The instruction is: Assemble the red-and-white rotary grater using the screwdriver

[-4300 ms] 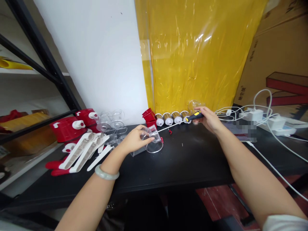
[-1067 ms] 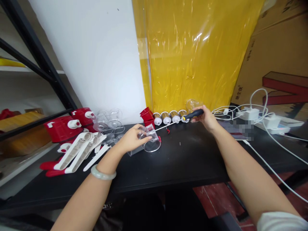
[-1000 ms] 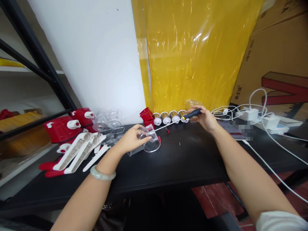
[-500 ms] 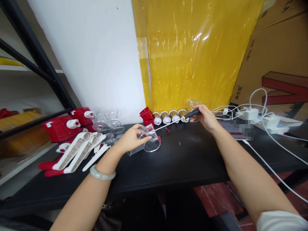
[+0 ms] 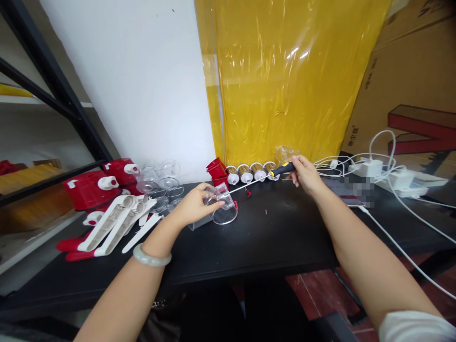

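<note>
My left hand (image 5: 199, 204) is wrapped round a clear plastic cup-like part (image 5: 225, 216) and holds it on its side on the black table. A small red piece shows at the part's right edge. With my right hand (image 5: 304, 175) I grip the end of a screwdriver's black and yellow handle (image 5: 283, 169). Its long metal shaft (image 5: 249, 184) slopes down left to the clear part, where the tip meets it; the exact contact is hard to make out. A small red piece (image 5: 248, 193) lies on the table just below the shaft.
Behind the shaft stand a red plastic part (image 5: 216, 170) and several cylindrical filters (image 5: 245, 174). At left are red housings (image 5: 93, 190), white handles with red ends (image 5: 119, 223) and clear cups (image 5: 169, 175). A power strip (image 5: 402, 187) with white cables and a phone-like device (image 5: 344, 192) lie at right.
The fingers of my right hand have shifted on the screwdriver handle, which looks turned, showing more yellow. My left hand and the clear part stay in place.
</note>
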A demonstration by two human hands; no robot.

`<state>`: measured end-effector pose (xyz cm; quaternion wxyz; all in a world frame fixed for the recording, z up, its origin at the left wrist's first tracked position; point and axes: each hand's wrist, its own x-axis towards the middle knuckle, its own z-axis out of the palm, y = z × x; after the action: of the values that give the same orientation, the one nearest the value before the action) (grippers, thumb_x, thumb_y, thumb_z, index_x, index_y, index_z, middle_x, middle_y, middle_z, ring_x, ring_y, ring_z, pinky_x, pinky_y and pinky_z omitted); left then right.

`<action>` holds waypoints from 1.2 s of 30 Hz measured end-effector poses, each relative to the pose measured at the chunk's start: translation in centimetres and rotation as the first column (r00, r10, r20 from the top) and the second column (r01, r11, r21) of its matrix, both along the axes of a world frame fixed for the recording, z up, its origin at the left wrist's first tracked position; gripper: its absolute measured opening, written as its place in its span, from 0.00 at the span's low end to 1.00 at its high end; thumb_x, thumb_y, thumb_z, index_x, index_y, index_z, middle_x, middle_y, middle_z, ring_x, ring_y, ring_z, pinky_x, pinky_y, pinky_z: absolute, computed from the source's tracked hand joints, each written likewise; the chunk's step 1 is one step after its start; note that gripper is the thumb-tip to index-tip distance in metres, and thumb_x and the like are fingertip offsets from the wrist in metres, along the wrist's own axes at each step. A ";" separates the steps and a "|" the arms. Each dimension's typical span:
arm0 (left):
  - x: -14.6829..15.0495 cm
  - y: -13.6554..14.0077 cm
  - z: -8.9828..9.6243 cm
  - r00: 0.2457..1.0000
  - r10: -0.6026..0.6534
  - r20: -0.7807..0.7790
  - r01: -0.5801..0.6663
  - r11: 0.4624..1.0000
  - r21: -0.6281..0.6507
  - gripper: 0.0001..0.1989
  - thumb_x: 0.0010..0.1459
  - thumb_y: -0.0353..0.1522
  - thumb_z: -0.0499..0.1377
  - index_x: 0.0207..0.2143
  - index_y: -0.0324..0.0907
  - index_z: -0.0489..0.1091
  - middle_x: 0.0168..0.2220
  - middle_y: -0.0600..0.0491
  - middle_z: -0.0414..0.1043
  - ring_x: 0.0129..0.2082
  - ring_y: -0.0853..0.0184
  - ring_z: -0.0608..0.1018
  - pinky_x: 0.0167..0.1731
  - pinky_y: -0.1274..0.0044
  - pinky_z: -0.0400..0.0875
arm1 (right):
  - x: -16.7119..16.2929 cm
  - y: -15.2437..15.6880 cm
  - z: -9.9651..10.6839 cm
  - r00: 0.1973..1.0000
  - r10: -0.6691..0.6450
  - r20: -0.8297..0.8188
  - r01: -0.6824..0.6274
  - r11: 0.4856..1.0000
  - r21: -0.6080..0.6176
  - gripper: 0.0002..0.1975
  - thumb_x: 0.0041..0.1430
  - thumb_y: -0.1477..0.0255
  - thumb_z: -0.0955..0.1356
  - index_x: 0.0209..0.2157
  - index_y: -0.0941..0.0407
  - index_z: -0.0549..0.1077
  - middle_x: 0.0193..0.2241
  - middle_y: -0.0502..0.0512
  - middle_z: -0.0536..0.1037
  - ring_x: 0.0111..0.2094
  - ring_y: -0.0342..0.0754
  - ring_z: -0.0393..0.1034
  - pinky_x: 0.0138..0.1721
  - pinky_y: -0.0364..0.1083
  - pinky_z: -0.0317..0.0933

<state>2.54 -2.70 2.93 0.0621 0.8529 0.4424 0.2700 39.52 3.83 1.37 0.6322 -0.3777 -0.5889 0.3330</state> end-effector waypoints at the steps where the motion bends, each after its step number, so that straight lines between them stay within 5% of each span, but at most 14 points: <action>1: 0.0 0.0 0.0 1.000 -0.003 0.000 0.003 1.000 0.002 0.19 0.58 0.48 0.61 0.31 0.42 0.78 0.47 0.47 0.72 0.43 0.60 0.77 0.48 0.68 0.71 | 0.0 0.0 0.0 1.000 0.012 -0.005 -0.012 1.000 0.000 0.22 0.56 0.45 0.65 0.35 0.50 0.66 0.11 0.42 0.65 0.10 0.44 0.59 0.18 0.46 0.62; 4: 0.0 0.1 0.0 1.000 0.000 0.004 0.000 1.000 0.004 0.19 0.58 0.48 0.61 0.32 0.42 0.78 0.47 0.46 0.72 0.43 0.60 0.77 0.49 0.67 0.71 | -0.3 -0.1 0.2 0.990 0.125 -0.072 -0.123 0.992 0.028 0.22 0.54 0.46 0.63 0.40 0.48 0.65 0.25 0.49 0.78 0.24 0.51 0.75 0.26 0.49 0.69; 7: 0.0 0.0 0.0 1.000 0.004 0.005 -0.004 1.000 0.000 0.19 0.57 0.49 0.61 0.31 0.42 0.78 0.47 0.46 0.72 0.43 0.59 0.77 0.48 0.67 0.72 | -0.5 -0.3 0.3 0.981 0.172 -0.091 -0.167 0.984 0.062 0.22 0.52 0.51 0.67 0.44 0.47 0.64 0.35 0.51 0.81 0.36 0.53 0.78 0.32 0.51 0.71; 10: 0.1 0.0 0.1 1.000 0.006 0.006 -0.006 1.000 -0.005 0.20 0.57 0.49 0.61 0.30 0.41 0.78 0.46 0.46 0.72 0.43 0.59 0.78 0.48 0.67 0.72 | -0.3 -0.2 0.2 0.993 0.107 -0.048 -0.105 0.994 0.025 0.22 0.52 0.50 0.69 0.42 0.49 0.66 0.24 0.48 0.77 0.23 0.50 0.75 0.24 0.48 0.68; 13: 0.1 0.0 0.1 1.000 0.006 0.011 -0.006 1.000 -0.001 0.20 0.57 0.49 0.61 0.31 0.41 0.78 0.46 0.46 0.72 0.43 0.59 0.77 0.48 0.68 0.72 | -0.1 0.0 0.0 1.000 0.000 -0.009 0.000 1.000 0.004 0.23 0.53 0.45 0.67 0.35 0.50 0.68 0.12 0.43 0.66 0.11 0.44 0.60 0.14 0.43 0.56; 19: 0.0 0.1 0.0 1.000 -0.007 0.005 0.007 1.000 0.010 0.19 0.58 0.49 0.61 0.31 0.42 0.78 0.46 0.47 0.72 0.43 0.59 0.77 0.48 0.68 0.71 | -0.5 -0.1 0.2 0.974 0.159 -0.162 -0.155 0.987 0.040 0.19 0.52 0.52 0.68 0.40 0.49 0.67 0.32 0.51 0.80 0.33 0.51 0.78 0.31 0.50 0.71; 25: -0.1 0.2 -0.1 1.000 0.002 -0.003 -0.002 1.000 0.015 0.20 0.58 0.49 0.61 0.31 0.42 0.78 0.46 0.46 0.72 0.44 0.59 0.77 0.48 0.68 0.71 | -0.2 0.1 -0.1 1.000 0.004 -0.020 -0.003 1.000 0.018 0.20 0.55 0.48 0.68 0.36 0.49 0.66 0.12 0.41 0.64 0.10 0.43 0.56 0.16 0.45 0.58; 31: 0.0 0.2 -0.2 1.000 0.002 0.000 -0.002 1.000 0.027 0.20 0.57 0.50 0.61 0.30 0.41 0.77 0.47 0.46 0.72 0.43 0.58 0.78 0.47 0.68 0.72 | -0.3 -0.1 0.1 0.977 0.169 -0.130 -0.166 0.986 0.031 0.19 0.53 0.54 0.68 0.42 0.48 0.67 0.31 0.50 0.79 0.32 0.52 0.77 0.31 0.51 0.71; 36: 0.0 0.2 -0.2 1.000 -0.009 -0.004 0.009 1.000 0.020 0.20 0.58 0.49 0.60 0.31 0.42 0.78 0.46 0.46 0.72 0.43 0.59 0.78 0.47 0.68 0.71 | -0.1 0.1 -0.1 0.996 0.069 -0.064 -0.071 0.997 -0.028 0.18 0.53 0.53 0.70 0.39 0.50 0.69 0.20 0.46 0.73 0.19 0.47 0.71 0.26 0.50 0.71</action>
<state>2.49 -2.46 2.77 0.0540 0.8560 0.4358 0.2727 39.42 3.95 1.32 0.6327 -0.3556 -0.5764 0.3756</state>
